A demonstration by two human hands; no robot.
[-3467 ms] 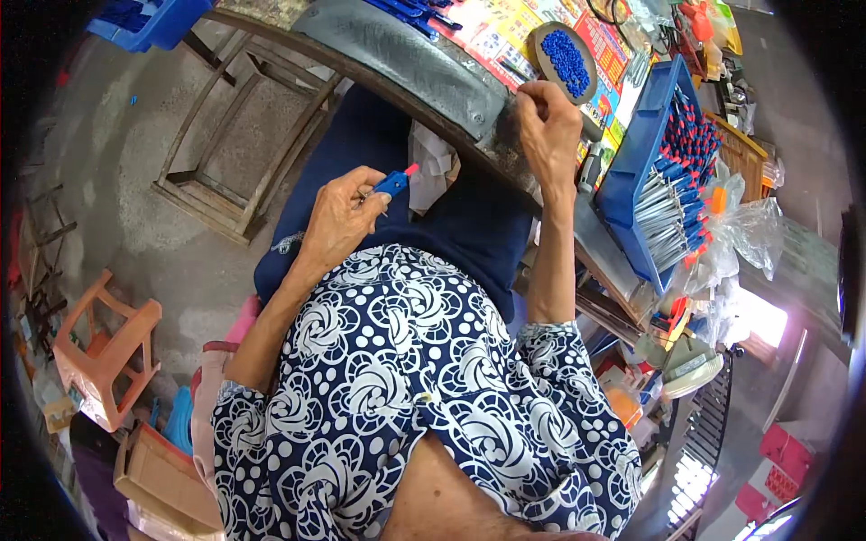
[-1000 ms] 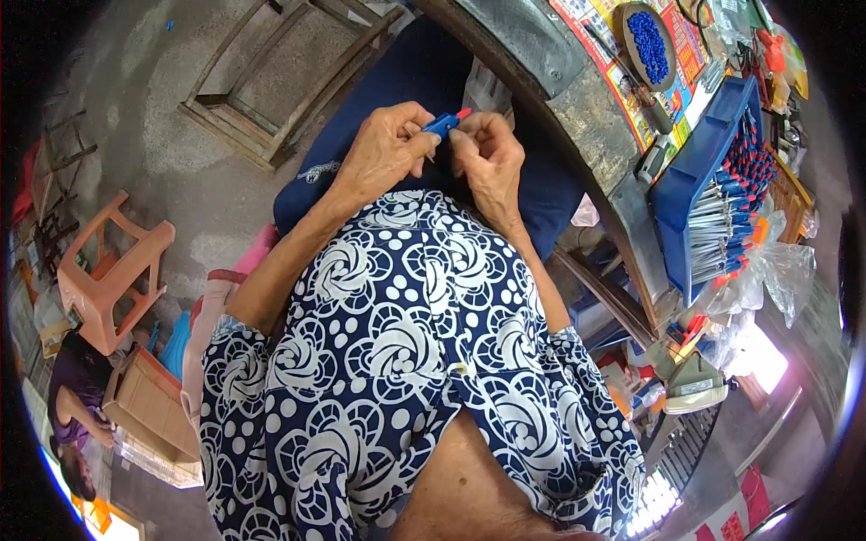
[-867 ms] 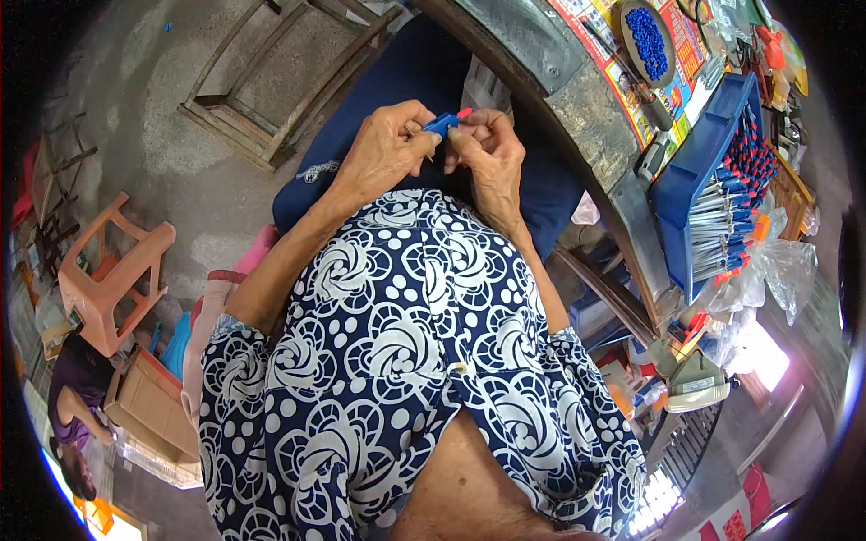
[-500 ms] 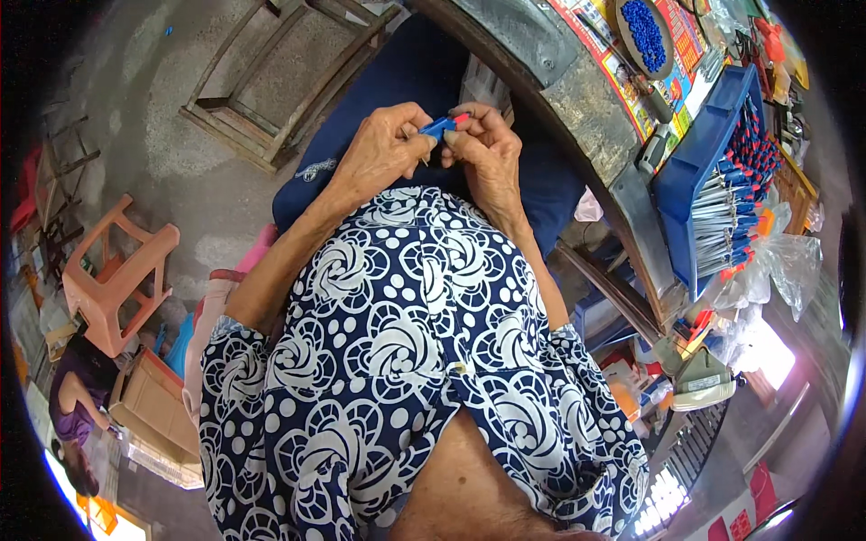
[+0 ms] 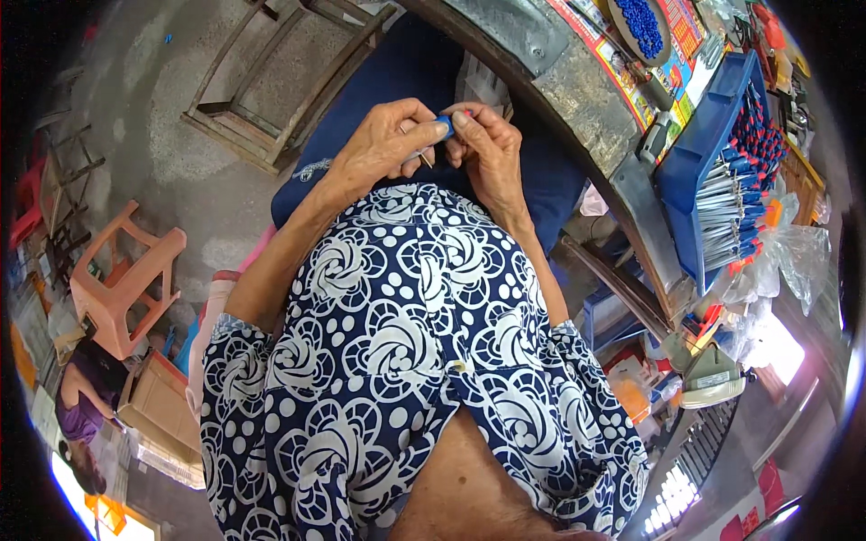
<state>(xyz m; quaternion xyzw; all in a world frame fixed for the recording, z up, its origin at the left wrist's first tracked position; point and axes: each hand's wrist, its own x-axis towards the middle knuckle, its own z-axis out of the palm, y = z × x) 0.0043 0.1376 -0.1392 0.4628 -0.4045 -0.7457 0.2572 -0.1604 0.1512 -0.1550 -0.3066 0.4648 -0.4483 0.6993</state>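
Above my lap, my left hand [image 5: 383, 149] is closed round a small blue-handled screwdriver [image 5: 446, 125]. Its thin metal shaft sticks out below the fingers. My right hand [image 5: 490, 153] pinches at the red end of the handle, thumb against forefinger, so most of that end is hidden. The two hands nearly meet, fingertips side by side. To the right, on the bench, a blue tray [image 5: 704, 162] holds many similar screwdrivers [image 5: 722, 212] with silver shafts and blue-and-red handles.
The worn workbench [image 5: 586, 90] curves along my right side. A round dish [image 5: 665, 45] of small blue pieces stands on printed paper there. Left lie a wooden frame stool [image 5: 244, 117] and a pink plastic stool [image 5: 126, 288]. Another person [image 5: 81, 397] is at the far lower left.
My fingers have shifted on the screwdriver: the left thumb now lies over the blue handle, and the right fingers cover more of the red end. The view has tilted slightly.
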